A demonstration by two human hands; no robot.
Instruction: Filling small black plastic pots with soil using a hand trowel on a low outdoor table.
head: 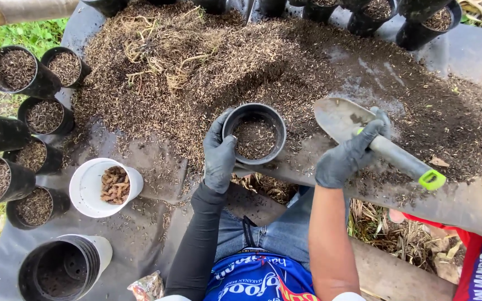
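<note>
At the bottom edge, left of centre, a crinkled packet (147, 287) lay on the black sheet (140, 234), its colours mixed and its print too small to tell. Beside it, at lower left, stood a stack of empty pots (62, 270), with a white cup (102, 187) of brown bits above.

At centre, the left hand (220, 156), gloved, had its grip wrapped around the rim of a pot (254, 134), about half full. The right hand (348, 156) had its grip closed around a trowel (364, 136), blade empty and held just right of the pot.

The pot looked lightly held; a tilt could spill its fill onto the sheet.

Beyond, the husk heap (241, 61) spread across the upper frame, filled pots (12, 69) lining the left edge.
</note>
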